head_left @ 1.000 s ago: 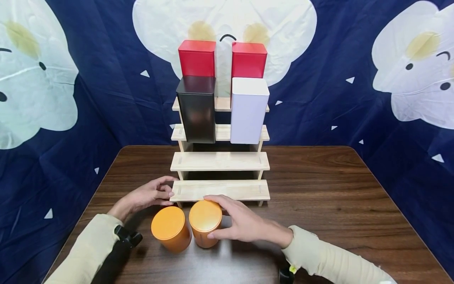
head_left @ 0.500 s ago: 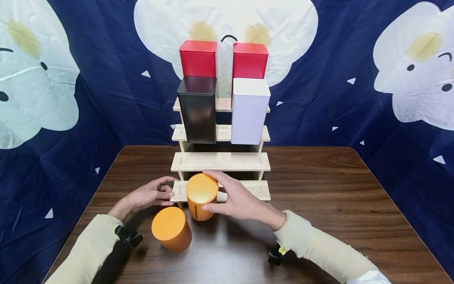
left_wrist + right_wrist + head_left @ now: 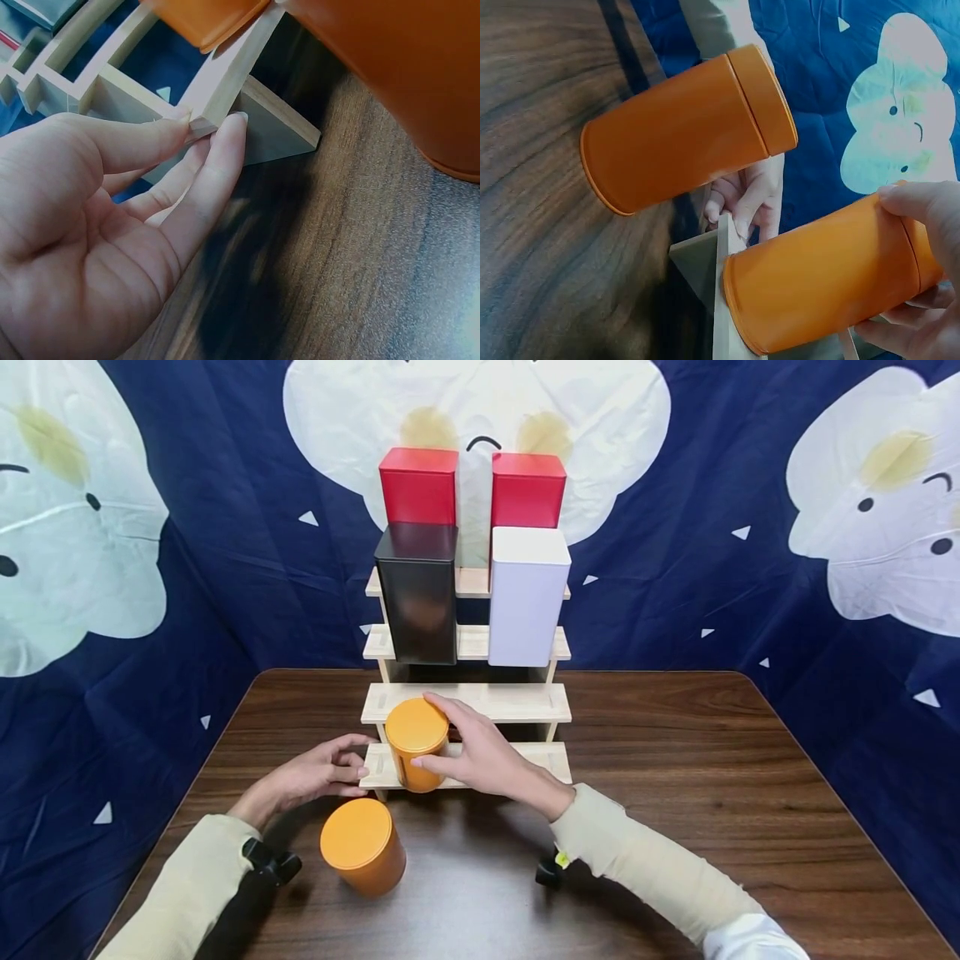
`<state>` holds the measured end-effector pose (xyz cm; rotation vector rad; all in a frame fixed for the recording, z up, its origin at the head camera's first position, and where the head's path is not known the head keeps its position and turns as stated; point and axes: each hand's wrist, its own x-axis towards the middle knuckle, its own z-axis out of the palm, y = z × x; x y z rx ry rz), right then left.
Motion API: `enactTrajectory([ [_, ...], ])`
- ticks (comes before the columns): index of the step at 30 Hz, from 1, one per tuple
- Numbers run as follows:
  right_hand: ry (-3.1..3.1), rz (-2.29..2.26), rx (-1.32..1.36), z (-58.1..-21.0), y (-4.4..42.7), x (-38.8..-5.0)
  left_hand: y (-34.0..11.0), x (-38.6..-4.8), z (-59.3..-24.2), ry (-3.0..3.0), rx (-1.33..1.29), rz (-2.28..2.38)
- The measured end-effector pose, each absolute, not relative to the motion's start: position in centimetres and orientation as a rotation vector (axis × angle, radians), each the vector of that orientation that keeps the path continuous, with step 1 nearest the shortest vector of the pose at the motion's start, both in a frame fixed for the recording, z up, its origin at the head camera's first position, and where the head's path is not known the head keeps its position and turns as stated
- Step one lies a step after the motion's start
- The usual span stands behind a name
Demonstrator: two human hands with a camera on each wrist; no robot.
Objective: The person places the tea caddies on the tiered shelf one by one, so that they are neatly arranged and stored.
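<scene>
My right hand [image 3: 487, 756] grips an orange round canister [image 3: 417, 743] near its lid, thumb on one side and fingers on the other. In the right wrist view the base of this canister [image 3: 821, 281] meets the lowest board of a wooden step rack [image 3: 517, 764], toward its left part. With thumb and fingers my left hand [image 3: 307, 777] pinches the left end of that board, as the left wrist view shows the board's corner [image 3: 214, 109] between the fingertips. A second orange canister [image 3: 363, 847] stands upright on the table in front of the rack.
A black square tin [image 3: 416, 597] and a white one [image 3: 528, 597] stand on a higher step. Behind them, two red tins [image 3: 417, 485] stand on the top step. The brown wooden table [image 3: 712, 777] ends at a dark blue cloth [image 3: 652, 610] with white cloud shapes.
My right hand has lifted its canister from the table beside the other one and carried it forward and slightly left to the lowest board. My left hand has stayed on the board's end.
</scene>
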<state>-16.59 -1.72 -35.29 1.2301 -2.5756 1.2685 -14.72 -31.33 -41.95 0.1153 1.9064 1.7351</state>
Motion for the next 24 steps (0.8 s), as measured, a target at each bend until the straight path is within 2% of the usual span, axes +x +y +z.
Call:
enactTrajectory([
  [24, -2.588, 1.196, 1.208, -34.98, -2.36, -16.75, -31.6, -14.91, -42.24, 1.905, 0.108, 1.728],
])
